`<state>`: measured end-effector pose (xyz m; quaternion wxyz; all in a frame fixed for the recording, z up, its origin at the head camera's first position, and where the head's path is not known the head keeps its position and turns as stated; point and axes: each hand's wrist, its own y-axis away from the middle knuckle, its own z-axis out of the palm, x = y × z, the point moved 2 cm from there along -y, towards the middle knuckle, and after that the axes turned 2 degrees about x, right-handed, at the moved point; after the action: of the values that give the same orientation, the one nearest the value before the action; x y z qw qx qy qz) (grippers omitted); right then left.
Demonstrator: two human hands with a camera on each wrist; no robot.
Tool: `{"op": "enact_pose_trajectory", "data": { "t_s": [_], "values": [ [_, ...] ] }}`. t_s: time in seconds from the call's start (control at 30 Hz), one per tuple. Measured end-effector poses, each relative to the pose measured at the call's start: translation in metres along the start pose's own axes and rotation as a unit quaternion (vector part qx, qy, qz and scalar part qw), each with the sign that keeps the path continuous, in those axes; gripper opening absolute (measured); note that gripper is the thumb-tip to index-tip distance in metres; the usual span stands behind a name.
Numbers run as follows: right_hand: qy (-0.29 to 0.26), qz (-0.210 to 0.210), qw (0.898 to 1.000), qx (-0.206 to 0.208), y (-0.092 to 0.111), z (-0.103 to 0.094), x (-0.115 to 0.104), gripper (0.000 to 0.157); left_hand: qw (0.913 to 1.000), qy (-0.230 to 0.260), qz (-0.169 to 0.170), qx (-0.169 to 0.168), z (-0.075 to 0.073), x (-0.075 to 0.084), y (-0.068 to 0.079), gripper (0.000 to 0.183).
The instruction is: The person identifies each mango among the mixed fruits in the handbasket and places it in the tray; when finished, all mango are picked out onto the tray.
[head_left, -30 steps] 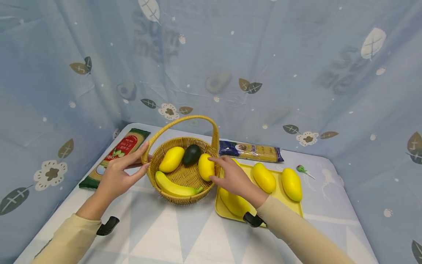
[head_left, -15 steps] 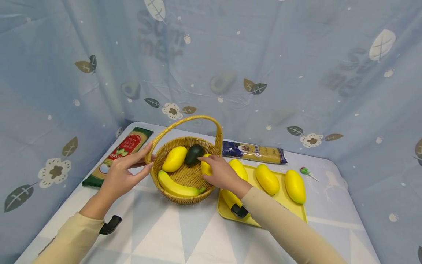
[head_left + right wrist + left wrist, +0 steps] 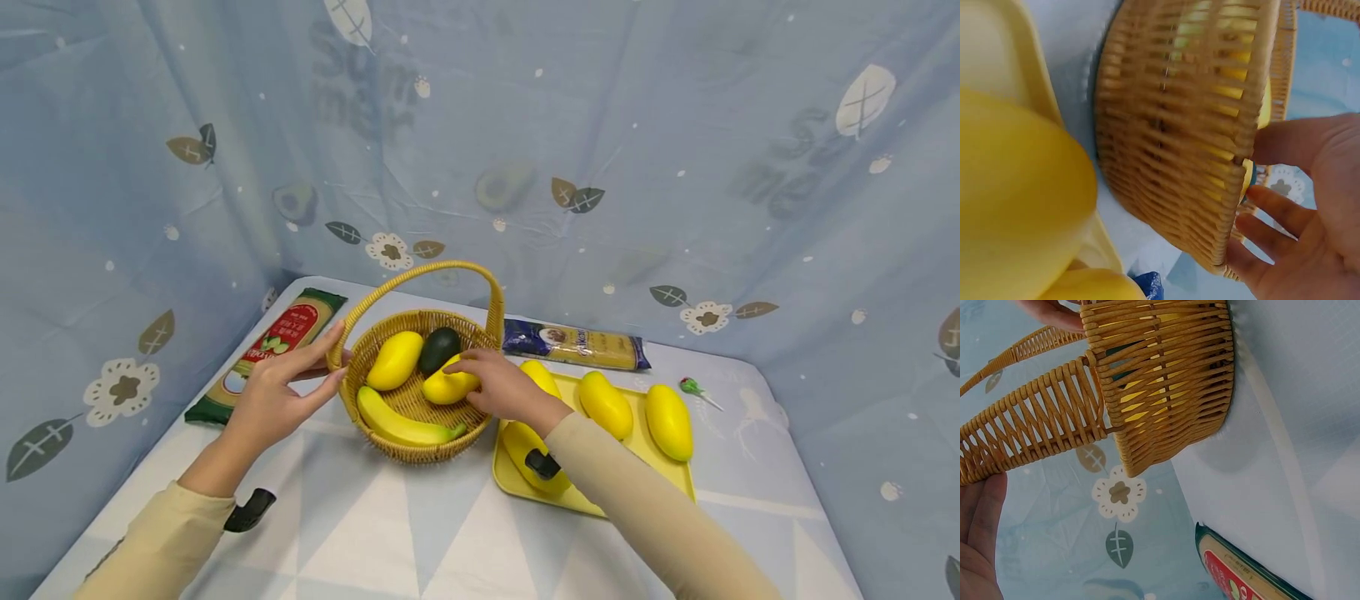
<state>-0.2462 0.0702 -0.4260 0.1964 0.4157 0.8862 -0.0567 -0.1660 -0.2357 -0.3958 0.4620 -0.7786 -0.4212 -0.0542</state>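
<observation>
Nearest, on the counter [image 3: 375, 533]: one basket [image 3: 420, 455], round, golden-brown woven wicker, likely light and apt to tip; left hand [image 3: 281, 396], grip pinching the foot of its arched handle [image 3: 450, 265]. Within, one banana [image 3: 401, 425], yellow, curved. Behind it, one mango [image 3: 442, 386], yellow, oval, smooth; probably light, firm, somewhat slippery, best taken round the middle. Right hand [image 3: 508, 387] at its right end, grip closed or loose: I cannot tell. Beyond, one avocado [image 3: 441, 348], dark green, egg-shaped.

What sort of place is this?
Probably an indoor tabletop setup: printed curtains hang behind and on both sides of a white table holding a wicker basket.
</observation>
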Motion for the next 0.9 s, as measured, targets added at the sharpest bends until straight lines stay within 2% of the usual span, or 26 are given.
{"op": "enact_pose_trajectory", "data": {
  "t_s": [0.23, 0.37, 0.5, 0.73, 0.9],
  "values": [
    [0.042, -0.009, 0.998, -0.038, -0.011, 0.002, 0.003, 0.048, 1.0, 0.007, 0.005, 0.001, 0.0, -0.001, 0.001, 0.08],
    [0.038, -0.02, 0.997, -0.063, -0.013, 0.006, 0.0, 0.049, 1.0, 0.004, 0.002, 0.0, 0.0, -0.001, 0.0, 0.081],
    [0.016, -0.012, 0.996, -0.084, -0.014, 0.009, -0.004, 0.053, 1.0, 0.002, 0.003, 0.001, 0.0, -0.001, 0.0, 0.08],
    [0.019, -0.006, 0.995, -0.093, -0.014, 0.012, -0.007, 0.054, 1.0, 0.003, 0.002, 0.001, -0.001, -0.001, 0.0, 0.079],
    [0.029, -0.007, 0.996, -0.082, -0.013, 0.012, -0.008, 0.054, 1.0, 0.002, -0.003, 0.0, -0.001, -0.002, 0.001, 0.079]
  ]
}}
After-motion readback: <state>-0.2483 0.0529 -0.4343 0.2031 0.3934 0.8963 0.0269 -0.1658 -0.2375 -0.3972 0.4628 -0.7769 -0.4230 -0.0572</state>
